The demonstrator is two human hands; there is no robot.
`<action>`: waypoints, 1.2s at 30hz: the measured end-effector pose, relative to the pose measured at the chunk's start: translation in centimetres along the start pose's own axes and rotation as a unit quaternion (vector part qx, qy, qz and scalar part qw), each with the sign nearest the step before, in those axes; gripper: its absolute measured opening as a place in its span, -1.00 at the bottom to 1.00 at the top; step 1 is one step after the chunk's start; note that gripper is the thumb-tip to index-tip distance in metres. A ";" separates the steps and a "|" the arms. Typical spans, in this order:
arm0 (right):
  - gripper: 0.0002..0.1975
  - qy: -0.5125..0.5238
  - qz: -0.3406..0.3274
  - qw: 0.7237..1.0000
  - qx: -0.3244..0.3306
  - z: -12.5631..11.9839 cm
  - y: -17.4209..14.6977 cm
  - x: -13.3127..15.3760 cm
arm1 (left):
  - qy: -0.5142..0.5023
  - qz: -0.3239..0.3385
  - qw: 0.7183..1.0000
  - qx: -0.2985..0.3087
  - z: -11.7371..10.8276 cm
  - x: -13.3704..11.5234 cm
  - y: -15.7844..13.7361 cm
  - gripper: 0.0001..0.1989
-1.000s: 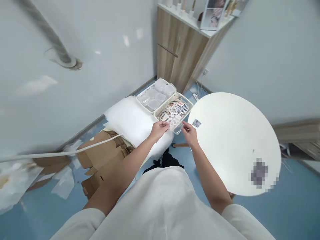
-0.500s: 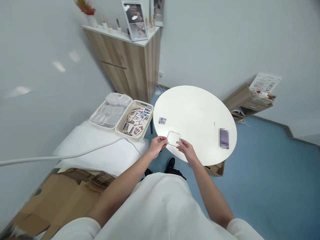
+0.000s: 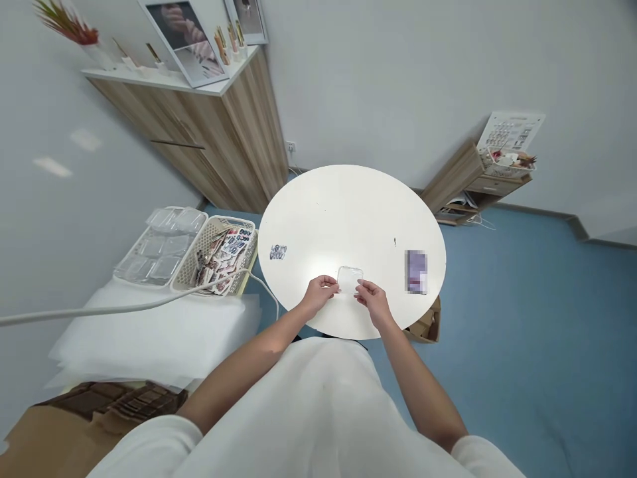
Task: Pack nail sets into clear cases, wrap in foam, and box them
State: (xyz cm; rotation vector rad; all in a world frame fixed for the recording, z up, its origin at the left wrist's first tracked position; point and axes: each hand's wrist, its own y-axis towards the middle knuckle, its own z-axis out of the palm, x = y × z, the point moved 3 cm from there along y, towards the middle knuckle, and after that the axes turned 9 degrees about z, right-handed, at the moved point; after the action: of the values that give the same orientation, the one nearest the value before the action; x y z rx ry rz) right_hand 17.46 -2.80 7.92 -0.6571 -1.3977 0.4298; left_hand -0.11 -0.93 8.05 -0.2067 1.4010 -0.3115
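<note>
Two hands on one small clear plastic case (image 3: pixel 350 279), held over the near edge of the round white table (image 3: pixel 348 212). Our left hand (image 3: pixel 320 297) pinches the case's left edge, our right hand (image 3: pixel 371 299) pinches its right edge; fingers curled closed on it, both sides. Case looks flat and shut, low over the tabletop; we cannot tell if it touches. Left of the case on the table: a small printed sticker sheet (image 3: pixel 278 252). Right of it: a blurred purple item (image 3: pixel 416 271). Off the table's left edge sit two baskets, one with sticker packs (image 3: pixel 221 255), the far one with more clear cases (image 3: pixel 159 245). We judge the step as handling the case at the table, probably opening it. Next move calls for thumbs finding the lid seam and a light pry, since thin plastic will flex.
</note>
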 end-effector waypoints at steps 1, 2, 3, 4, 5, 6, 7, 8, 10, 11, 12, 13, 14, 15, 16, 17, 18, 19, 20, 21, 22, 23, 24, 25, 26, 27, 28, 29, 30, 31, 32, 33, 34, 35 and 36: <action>-0.58 0.003 0.001 1.000 0.000 -0.4 0.3 0.0 | 0.021 0.003 1.000 -0.003 0.3 0.1 0.2 -0.79; -0.58 0.007 0.001 1.000 0.002 -0.6 0.6 0.0 | 0.040 0.006 0.999 -0.007 0.5 0.2 0.5 -0.79; -0.58 0.012 0.002 1.000 0.004 -0.9 0.8 -0.1 | 0.058 0.007 0.998 -0.013 0.7 0.4 0.6 -0.80; -0.59 0.017 0.003 1.000 0.006 -1.1 1.0 -0.2 | 0.073 0.008 0.997 -0.020 0.8 0.5 0.8 -0.80; -0.59 0.022 0.005 1.000 0.007 -1.2 1.2 -0.2 | 0.087 0.011 0.996 -0.028 0.9 0.6 0.9 -0.79; -0.59 0.027 0.007 1.000 0.007 -1.3 1.4 -0.3 | 0.101 0.018 0.994 -0.036 1.0 0.7 1.0 -0.77; -0.59 0.031 0.009 0.999 0.007 -1.5 1.5 -0.3 | 0.117 0.030 0.992 -0.041 1.2 0.7 1.1 -0.75; -0.59 0.033 0.011 0.999 0.007 -1.6 1.7 -0.4 | 0.132 0.045 0.989 -0.042 1.3 0.8 1.2 -0.72; -0.61 0.035 0.013 0.999 0.002 -1.8 1.9 -0.4 | 0.154 0.069 0.985 -0.028 1.7 0.9 1.5 -0.69; -0.62 0.034 0.014 0.999 -0.001 -1.8 1.9 -0.4 | 0.160 0.072 0.984 -0.017 1.9 0.9 1.6 -0.68; -0.63 0.032 0.013 0.999 -0.004 -1.9 1.9 -0.4 | 0.165 0.070 0.984 -0.007 2.1 1.0 1.7 -0.68; -0.64 0.029 0.008 1.000 -0.008 -1.9 1.9 -0.3 | 0.169 0.064 0.983 0.002 2.3 1.2 1.8 -0.67; -0.65 0.023 -0.001 1.000 -0.011 -1.9 1.8 -0.3 | 0.174 0.056 0.983 0.011 2.5 1.3 1.8 -0.65; -0.66 0.011 -0.015 1.000 -0.016 -1.8 1.7 -0.1 | 0.179 0.048 0.982 0.018 2.7 1.4 1.8 -0.62; -0.67 -0.009 -0.031 0.999 -0.024 -1.7 1.6 0.0 | 0.186 0.043 0.981 0.023 2.9 1.5 1.8 -0.57; -0.69 -0.037 -0.050 0.997 -0.037 -1.5 1.4 0.1 | 0.193 0.043 0.980 0.022 3.1 1.5 1.7 -0.52; -0.70 -0.071 -0.070 0.994 -0.053 -1.3 1.2 0.3 | 0.201 0.047 0.978 0.017 3.3 1.4 1.6 -0.47; -0.71 -0.110 -0.094 0.987 -0.074 -1.0 1.0 0.5 | 0.208 0.055 0.977 0.006 3.4 1.3 1.5 -0.44; -0.72 -0.151 -0.120 0.977 -0.095 -0.8 0.9 0.7 | 0.212 0.062 0.975 -0.005 3.6 1.1 1.4 -0.44; -0.73 -0.191 -0.149 0.963 -0.115 -0.5 0.7 0.9 | 0.210 0.066 0.975 -0.010 3.8 1.0 1.3 -0.47; -0.74 -0.227 -0.179 0.948 -0.129 -0.2 0.5 1.0 | 0.200 0.064 0.978 -0.008 4.0 0.9 1.3 -0.52; -0.75 -0.259 -0.209 0.933 -0.139 0.1 0.4 1.1 | 0.181 0.058 0.982 0.000 4.2 0.8 1.3 -0.56; -0.76 -0.285 -0.237 0.918 -0.143 0.4 0.3 1.1 | 0.154 0.049 0.987 0.011 4.4 0.8 1.4 -0.60; -0.77 -0.306 -0.261 0.904 -0.142 0.6 0.2 1.0 | 0.122 0.039 0.992 0.023 4.6 0.8 1.4 -0.61; -0.77 -0.323 -0.282 0.893 -0.137 0.8 0.1 0.9 | 0.088 0.028 0.995 0.033 4.7 0.9 1.5 -0.62; -0.77 -0.336 -0.300 0.883 -0.130 1.0 0.0 0.7 | 0.059 0.019 0.997 0.036 4.7 0.9 1.7 -0.63; -0.76 -0.347 -0.315 0.875 -0.118 1.2 -0.1 0.6 | 0.038 0.011 0.999 0.033 4.7 1.1 1.8 -0.63; -0.75 -0.355 -0.326 0.870 -0.105 1.3 -0.2 0.4 | 0.026 0.004 0.999 0.025 4.5 1.2 2.0 -0.63; -0.73 -0.359 -0.334 0.867 -0.092 1.3 -0.2 0.4 | 0.022 -0.001 1.000 0.016 4.3 1.3 2.1 -0.63; -0.72 -0.357 -0.337 0.867 -0.084 1.2 -0.2 0.4 | 0.021 -0.006 1.000 0.008 4.0 1.4 2.3 -0.63; -0.70 -0.349 -0.333 0.872 -0.085 1.0 -0.2 0.4 | 0.020 -0.010 1.000 0.001 3.7 1.4 2.4 -0.63; -0.68 -0.333 -0.321 0.882 -0.094 0.7 -0.1 0.5 | 0.017 -0.016 1.000 -0.001 3.5 1.5 2.5 -0.62; -0.66 -0.309 -0.297 0.897 -0.107 0.3 0.2 0.7 | 0.012 -0.023 1.000 0.003 3.2 1.5 2.6 -0.62; -0.62 -0.275 -0.262 0.918 -0.117 -0.2 0.5 0.8 | 0.006 -0.030 0.999 0.010 2.9 1.5 2.7 -0.61; -0.59 -0.233 -0.216 0.941 -0.117 -0.7 0.8 0.8 | 0.001 -0.037 0.999 0.017 2.7 1.6 2.8 -0.60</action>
State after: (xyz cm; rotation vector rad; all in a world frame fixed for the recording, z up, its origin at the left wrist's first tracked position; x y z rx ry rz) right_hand 18.36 -1.81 7.93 -0.4275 -2.0116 0.0623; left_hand 3.00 1.07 6.12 -0.2308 1.3915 -0.3974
